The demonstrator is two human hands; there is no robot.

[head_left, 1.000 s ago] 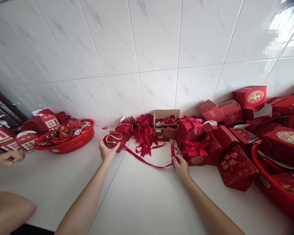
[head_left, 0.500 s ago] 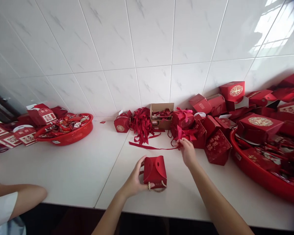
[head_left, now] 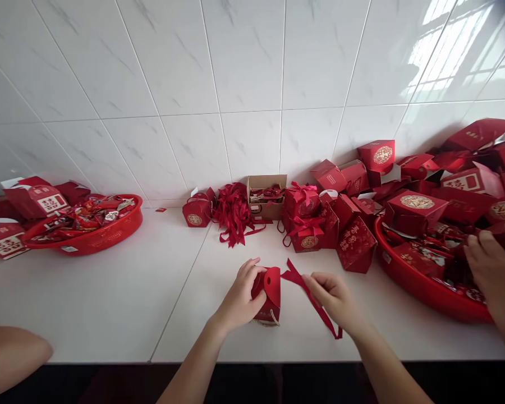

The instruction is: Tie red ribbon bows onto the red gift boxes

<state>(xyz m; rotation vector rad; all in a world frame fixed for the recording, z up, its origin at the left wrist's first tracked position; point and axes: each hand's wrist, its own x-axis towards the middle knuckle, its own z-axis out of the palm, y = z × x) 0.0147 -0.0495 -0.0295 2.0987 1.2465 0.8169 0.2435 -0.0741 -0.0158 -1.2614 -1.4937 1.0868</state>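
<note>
The left hand [head_left: 239, 297] grips a small red box [head_left: 269, 294] on the tabletop [head_left: 109, 303]; just right, the right hand [head_left: 334, 297] pinches a red ribbon [head_left: 309, 294].

Near the middle, the small gift box [head_left: 268, 293] is plain red with a pale rope handle, and the ribbon [head_left: 309, 294] beside it is the same deep red. The tabletop [head_left: 109, 303] is white; the wall tiles [head_left: 235, 67] are white with faint grey veining. Far right, stacked boxes [head_left: 416, 205] are red with gold round emblems. At far left, the round tray [head_left: 92, 238] is red.
</note>
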